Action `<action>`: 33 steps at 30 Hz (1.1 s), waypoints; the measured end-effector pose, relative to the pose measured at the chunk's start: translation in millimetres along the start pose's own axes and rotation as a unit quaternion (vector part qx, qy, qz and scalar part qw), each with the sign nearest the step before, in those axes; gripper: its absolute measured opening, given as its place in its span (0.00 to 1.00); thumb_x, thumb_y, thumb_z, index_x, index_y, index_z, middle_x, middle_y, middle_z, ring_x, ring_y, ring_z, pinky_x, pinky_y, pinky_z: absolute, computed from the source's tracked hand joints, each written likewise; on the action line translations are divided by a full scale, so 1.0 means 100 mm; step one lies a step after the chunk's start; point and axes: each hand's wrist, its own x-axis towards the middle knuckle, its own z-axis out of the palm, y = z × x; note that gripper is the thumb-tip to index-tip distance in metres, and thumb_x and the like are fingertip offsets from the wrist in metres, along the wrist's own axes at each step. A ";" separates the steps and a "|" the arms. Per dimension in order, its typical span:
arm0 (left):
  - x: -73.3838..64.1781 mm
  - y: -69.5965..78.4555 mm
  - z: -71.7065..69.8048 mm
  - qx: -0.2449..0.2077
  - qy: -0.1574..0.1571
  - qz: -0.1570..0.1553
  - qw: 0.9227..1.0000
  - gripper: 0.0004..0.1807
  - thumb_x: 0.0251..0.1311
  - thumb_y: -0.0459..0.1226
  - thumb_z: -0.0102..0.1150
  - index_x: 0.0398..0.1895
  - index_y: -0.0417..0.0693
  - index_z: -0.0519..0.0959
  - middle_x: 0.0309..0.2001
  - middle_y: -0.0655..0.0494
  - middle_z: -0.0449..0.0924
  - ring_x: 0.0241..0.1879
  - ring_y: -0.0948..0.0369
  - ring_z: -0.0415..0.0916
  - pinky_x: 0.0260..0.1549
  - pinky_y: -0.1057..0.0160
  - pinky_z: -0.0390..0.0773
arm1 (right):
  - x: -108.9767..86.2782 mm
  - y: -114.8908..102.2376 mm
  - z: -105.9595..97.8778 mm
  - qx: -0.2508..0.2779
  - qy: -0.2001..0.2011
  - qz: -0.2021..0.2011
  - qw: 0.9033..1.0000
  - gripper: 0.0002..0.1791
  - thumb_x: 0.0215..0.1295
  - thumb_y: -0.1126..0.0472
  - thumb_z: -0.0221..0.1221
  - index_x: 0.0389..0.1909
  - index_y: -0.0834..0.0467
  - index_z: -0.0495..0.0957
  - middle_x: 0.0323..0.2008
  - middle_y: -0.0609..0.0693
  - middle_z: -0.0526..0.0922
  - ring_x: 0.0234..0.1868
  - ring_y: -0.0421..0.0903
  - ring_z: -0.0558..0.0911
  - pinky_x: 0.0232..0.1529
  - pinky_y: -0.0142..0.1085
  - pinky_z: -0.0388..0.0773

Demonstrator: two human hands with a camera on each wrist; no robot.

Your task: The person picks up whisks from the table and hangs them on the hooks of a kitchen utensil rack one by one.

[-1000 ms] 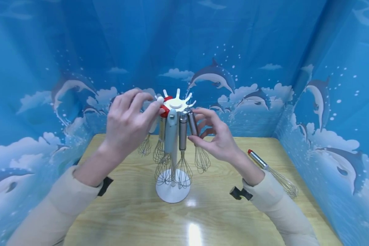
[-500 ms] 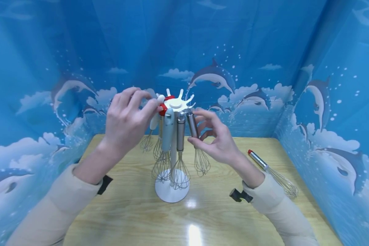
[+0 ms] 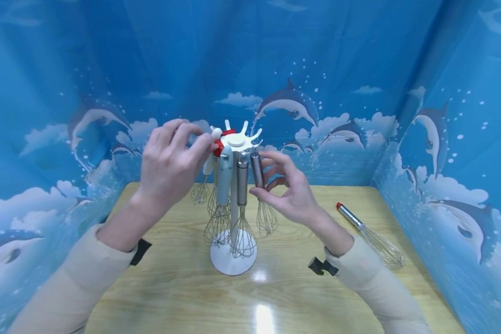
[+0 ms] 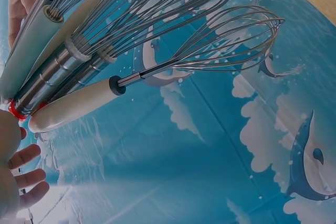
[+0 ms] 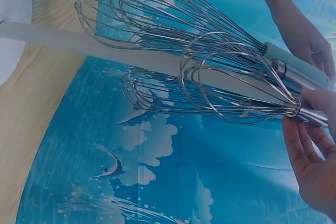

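Note:
A white rotary rack stands upright with several whisks hanging from its arms. My left hand is at its left side, thumb and forefinger pinching around a white arm tip beside a red whisk end; the exact contact is partly hidden. With my right hand I hold a steel-handled whisk between thumb and fingers, its top at a right-hand arm. Between the hands hang a pale blue-handled whisk and another steel whisk. A white-handled whisk shows in the left wrist view.
On the wooden table, a red-tipped steel whisk lies at the right, beyond my right forearm. The rack's round white base sits mid-table. Blue dolphin-print curtains enclose the back and sides.
The rack's top has turned slightly, carrying the front whisks to the left. My right hand has shifted a little left with its whisk. The left hand has barely moved.

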 end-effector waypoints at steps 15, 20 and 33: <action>-0.06 -0.07 -0.02 0.019 -0.010 -0.001 1.000 0.10 0.74 0.40 0.62 0.44 0.42 0.85 0.42 0.40 0.87 0.48 0.41 0.83 0.43 0.45 0.88 | 0.04 0.05 0.13 -0.002 0.001 -0.020 1.000 0.43 0.55 0.75 0.73 0.70 0.64 0.63 0.51 0.65 0.84 0.36 0.47 0.86 0.32 0.34 0.89; -0.07 -0.08 -0.02 0.013 -0.005 -0.006 1.000 0.10 0.74 0.40 0.62 0.44 0.42 0.85 0.41 0.40 0.87 0.48 0.41 0.83 0.42 0.45 0.87 | 0.04 0.07 0.15 -0.003 0.000 -0.024 1.000 0.44 0.55 0.74 0.73 0.71 0.64 0.63 0.51 0.65 0.84 0.36 0.49 0.87 0.32 0.35 0.89; -0.07 -0.08 -0.02 -0.005 0.001 -0.020 1.000 0.10 0.75 0.41 0.61 0.44 0.42 0.85 0.41 0.39 0.86 0.47 0.40 0.83 0.41 0.43 0.86 | -0.06 0.08 0.05 -0.014 -0.004 -0.009 1.000 0.43 0.55 0.75 0.72 0.73 0.64 0.67 0.51 0.63 0.85 0.37 0.48 0.86 0.35 0.34 0.89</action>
